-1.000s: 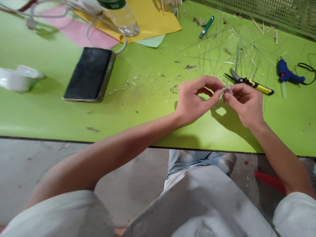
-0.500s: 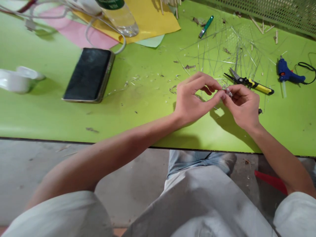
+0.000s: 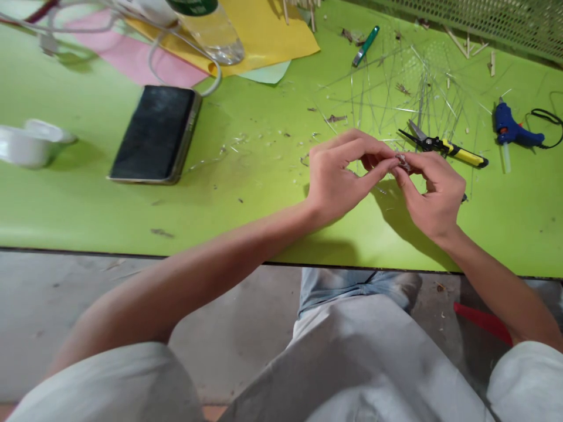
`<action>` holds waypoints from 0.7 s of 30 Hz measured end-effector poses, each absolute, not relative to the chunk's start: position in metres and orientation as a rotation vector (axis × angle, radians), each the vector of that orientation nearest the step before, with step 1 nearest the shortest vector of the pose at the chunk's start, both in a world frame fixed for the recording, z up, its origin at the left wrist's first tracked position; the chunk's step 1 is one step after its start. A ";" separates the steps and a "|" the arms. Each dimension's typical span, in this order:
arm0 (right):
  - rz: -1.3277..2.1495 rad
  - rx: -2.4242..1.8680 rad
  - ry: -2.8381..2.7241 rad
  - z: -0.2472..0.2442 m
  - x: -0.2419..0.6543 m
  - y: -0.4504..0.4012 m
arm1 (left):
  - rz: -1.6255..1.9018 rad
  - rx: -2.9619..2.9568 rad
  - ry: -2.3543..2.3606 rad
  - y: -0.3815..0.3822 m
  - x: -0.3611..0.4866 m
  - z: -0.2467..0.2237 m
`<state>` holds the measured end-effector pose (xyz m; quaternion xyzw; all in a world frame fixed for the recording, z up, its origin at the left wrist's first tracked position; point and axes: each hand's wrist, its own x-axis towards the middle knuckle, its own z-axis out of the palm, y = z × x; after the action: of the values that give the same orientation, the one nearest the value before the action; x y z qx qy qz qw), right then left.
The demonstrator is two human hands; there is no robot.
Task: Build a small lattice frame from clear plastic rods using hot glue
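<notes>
Both hands meet over the green table, fingertips close together around a small greyish, crumpled piece. My left hand pinches its left side between thumb and index finger. On the other side, my right hand grips the piece with thumb and fingers. Its exact shape is mostly covered by the fingertips. Black-and-yellow pliers with open jaws lie just beyond my right hand. Thin clear strands or wires are scattered behind the hands.
A dark phone-like device lies at the left, near a white case. Behind are a bottle, a white cable, yellow paper and pink paper. A green-handled cutter and blue glue gun lie farther right.
The fingertips have drawn closer around the small piece. My right hand's fingers have shifted and cover more of it, and my left hand has moved slightly left.
</notes>
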<state>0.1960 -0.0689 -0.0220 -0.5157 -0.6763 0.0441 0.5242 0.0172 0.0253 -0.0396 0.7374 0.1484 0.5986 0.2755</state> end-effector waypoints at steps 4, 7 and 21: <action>0.024 -1.237 -1.645 -0.021 0.196 -0.069 | 1.589 2.014 0.448 0.022 0.017 -0.038; -0.032 -1.225 -1.651 -0.022 0.195 -0.068 | 1.649 2.060 0.460 0.021 0.017 -0.038; -0.104 -1.239 -1.616 -0.022 0.189 -0.072 | 1.831 2.103 0.398 0.012 0.022 -0.035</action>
<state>0.1889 -0.0723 -0.0223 -0.5176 -0.6751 -0.0435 0.5239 0.0221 0.0118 -0.0348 0.7368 0.1393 0.6414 0.1619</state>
